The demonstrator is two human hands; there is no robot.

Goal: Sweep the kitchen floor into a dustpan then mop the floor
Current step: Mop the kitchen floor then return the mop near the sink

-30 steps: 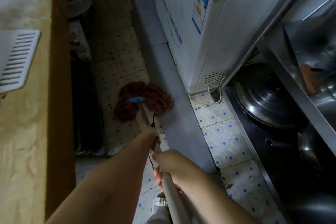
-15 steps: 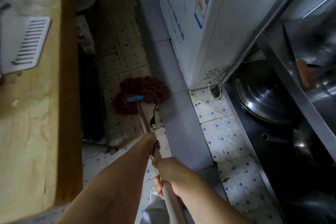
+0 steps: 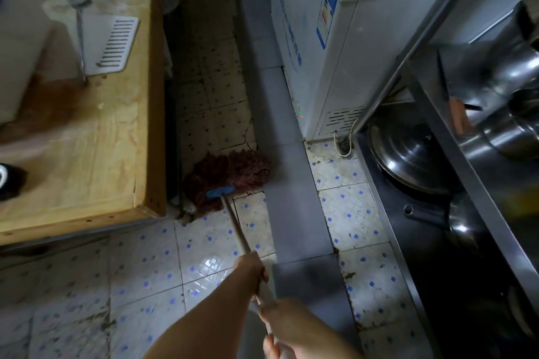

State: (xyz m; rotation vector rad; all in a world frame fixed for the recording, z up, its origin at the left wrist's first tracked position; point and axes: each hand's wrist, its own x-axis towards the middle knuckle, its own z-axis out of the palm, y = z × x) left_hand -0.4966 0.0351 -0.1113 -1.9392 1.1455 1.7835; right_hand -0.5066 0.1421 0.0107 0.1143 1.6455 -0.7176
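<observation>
Since the earlier frame, mop head has drawn back toward the wooden counter's near corner. Left hand and right hand both wrap closed around the smooth cylindrical handle, left hand lower. Shaggy reddish-brown strands fan from a blue clamp on speckled floor tiles, beside the grey strip.

The mop handle disappears under both hands and runs off the bottom edge. Left of the mop head, the floor beneath the surface is hidden in shadow.
</observation>
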